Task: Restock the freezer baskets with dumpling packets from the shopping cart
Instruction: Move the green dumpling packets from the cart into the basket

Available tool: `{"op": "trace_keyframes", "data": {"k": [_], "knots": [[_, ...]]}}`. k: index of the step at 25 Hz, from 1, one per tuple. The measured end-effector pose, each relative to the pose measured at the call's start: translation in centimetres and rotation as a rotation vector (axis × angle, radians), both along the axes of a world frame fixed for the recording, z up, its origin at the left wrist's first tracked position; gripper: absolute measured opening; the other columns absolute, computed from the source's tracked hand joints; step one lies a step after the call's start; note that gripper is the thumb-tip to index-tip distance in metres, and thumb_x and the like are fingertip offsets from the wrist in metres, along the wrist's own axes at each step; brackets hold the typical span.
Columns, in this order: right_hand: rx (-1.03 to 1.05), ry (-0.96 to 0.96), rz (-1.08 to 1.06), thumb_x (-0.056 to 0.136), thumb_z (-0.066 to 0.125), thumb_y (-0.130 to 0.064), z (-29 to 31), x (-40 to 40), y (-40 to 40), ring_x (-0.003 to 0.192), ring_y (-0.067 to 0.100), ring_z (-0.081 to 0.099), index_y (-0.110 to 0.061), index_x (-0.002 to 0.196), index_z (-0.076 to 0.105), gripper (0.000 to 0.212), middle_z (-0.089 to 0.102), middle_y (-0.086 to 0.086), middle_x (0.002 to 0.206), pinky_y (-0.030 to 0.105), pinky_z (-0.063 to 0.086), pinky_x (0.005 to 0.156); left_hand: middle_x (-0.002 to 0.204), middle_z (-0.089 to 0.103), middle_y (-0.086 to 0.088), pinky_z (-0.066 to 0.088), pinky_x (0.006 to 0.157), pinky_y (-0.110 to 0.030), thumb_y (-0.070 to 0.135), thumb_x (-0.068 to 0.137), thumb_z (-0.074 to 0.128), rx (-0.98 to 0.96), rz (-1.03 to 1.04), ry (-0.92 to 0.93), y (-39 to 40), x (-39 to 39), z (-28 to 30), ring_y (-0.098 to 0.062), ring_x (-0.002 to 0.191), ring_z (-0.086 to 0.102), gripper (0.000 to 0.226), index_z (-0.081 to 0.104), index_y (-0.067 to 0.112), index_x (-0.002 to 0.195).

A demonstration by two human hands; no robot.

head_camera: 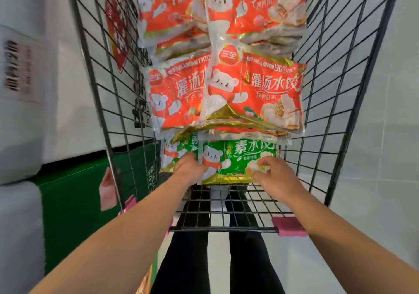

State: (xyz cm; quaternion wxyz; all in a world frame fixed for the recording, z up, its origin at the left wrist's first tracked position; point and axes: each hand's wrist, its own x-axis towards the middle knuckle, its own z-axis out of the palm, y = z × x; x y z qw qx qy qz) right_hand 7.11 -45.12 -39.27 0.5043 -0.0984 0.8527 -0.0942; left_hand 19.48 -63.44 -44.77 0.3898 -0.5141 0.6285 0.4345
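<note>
A black wire shopping cart [335, 116] holds stacks of dumpling packets. Several red packets [256, 94] fill the middle and far end. Nearest me lies a green packet [235, 157] with a white bear on it, partly under the red ones. My left hand [189, 165] grips the green packet's left edge, with its fingers curled over it. At the packet's right front corner my right hand [275, 175] grips it too, fingertips bent onto the wrapper. Both forearms reach in over the cart's near rim.
White boxes [25, 103] are stacked to the left above a green freezer cabinet [74, 198]. Pink bumpers [289, 225] cap the cart's near corners. My legs in black trousers show through the wire floor. Pale tiled floor lies to the right.
</note>
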Motion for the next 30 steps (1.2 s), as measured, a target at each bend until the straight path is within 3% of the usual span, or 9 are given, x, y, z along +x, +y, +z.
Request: {"op": "trace_keyframes", "data": {"k": [4,6,11,14,19,21,24,27,30], "knots": [[0.007,-0.029,-0.06,0.091,0.061,-0.036,-1.4,-0.7,0.0,0.102,0.017,0.056,-0.018,0.124,0.059,0.038,0.056,0.003,0.128,0.026,0.041,0.081,0.122,0.062,-0.023,0.051,0.092,-0.042,0.036,0.097,0.055,-0.068,-0.101,-0.02,-0.6,-0.8,-1.8,-0.035,0.111,0.061,0.036,0.063,0.001,0.103],[-0.039,-0.068,-0.141,0.091,0.061,-0.032,-1.7,-0.5,-0.3,0.096,0.012,0.054,-0.021,0.117,0.062,0.028,0.061,-0.003,0.119,0.023,0.04,0.071,0.12,0.061,-0.028,0.051,0.088,-0.045,0.034,0.098,0.052,-0.07,-0.206,-0.018,-0.5,-0.7,-2.1,-0.04,0.109,0.061,0.042,0.06,-0.005,0.113],[0.038,-0.058,-0.077,0.091,0.059,-0.027,-2.3,-0.3,0.1,0.1,0.016,0.054,-0.018,0.109,0.063,0.021,0.057,-0.005,0.105,0.025,0.036,0.076,0.126,0.059,-0.021,0.05,0.087,-0.04,0.021,0.099,0.049,-0.199,-0.168,-0.05,-1.3,0.1,-2.0,-0.037,0.113,0.058,0.034,0.055,0.001,0.125],[0.1,-0.053,-0.084,0.091,0.058,-0.024,-3.0,0.1,0.1,0.095,0.02,0.051,-0.013,0.117,0.058,0.029,0.059,0.004,0.111,0.028,0.037,0.074,0.127,0.059,-0.019,0.049,0.081,-0.039,0.014,0.098,0.05,-0.285,-0.045,-0.139,-1.8,1.3,-1.7,-0.037,0.114,0.058,0.031,0.055,0.004,0.127],[0.122,-0.075,-0.31,0.093,0.05,-0.013,-6.2,0.1,-0.2,0.126,0.031,0.048,-0.005,0.139,0.044,0.047,0.05,0.014,0.14,0.03,0.039,0.09,0.116,0.066,-0.017,0.048,0.08,-0.035,0.017,0.095,0.052,-0.368,0.193,-0.112,-2.2,2.5,-1.9,-0.037,0.106,0.061,0.025,0.066,0.01,0.115],[0.116,-0.127,-0.534,0.093,0.046,-0.007,-7.9,0.3,-0.2,0.113,0.03,0.056,-0.004,0.13,0.055,0.038,0.061,0.011,0.121,0.034,0.043,0.086,0.112,0.068,-0.012,0.053,0.086,-0.037,0.021,0.093,0.055,-0.347,0.298,-0.071,-2.2,3.4,-2.4,-0.033,0.102,0.062,0.023,0.067,0.015,0.112],[0.107,-0.208,-0.954,0.093,0.043,-0.005,-9.9,0.4,-0.2,0.082,0.026,0.062,-0.006,0.093,0.067,0.024,0.067,0.012,0.092,0.036,0.05,0.072,0.107,0.069,-0.008,0.053,0.085,-0.035,0.022,0.09,0.06,-0.308,0.388,-0.048,-2.2,4.0,-2.8,-0.029,0.097,0.062,0.022,0.068,0.015,0.108],[0.092,-0.209,-1.077,0.092,0.05,-0.004,-9.5,0.3,-0.5,0.059,0.019,0.052,-0.009,0.079,0.06,0.017,0.059,0.009,0.075,0.027,0.042,0.055,0.1,0.064,-0.006,0.049,0.077,-0.029,0.018,0.09,0.062,-0.259,0.494,-0.017,-2.3,3.8,-2.6,-0.027,0.091,0.06,0.015,0.066,0.015,0.104],[0.021,-0.208,-1.117,0.092,0.053,-0.001,-7.8,0.2,-1.0,0.064,0.021,0.063,-0.009,0.077,0.059,0.018,0.066,0.01,0.078,0.031,0.055,0.057,0.102,0.064,-0.01,0.047,0.078,-0.03,0.019,0.089,0.065,-0.251,0.545,-0.018,-2.0,3.4,-1.6,-0.028,0.092,0.06,0.016,0.064,0.013,0.104]]}}
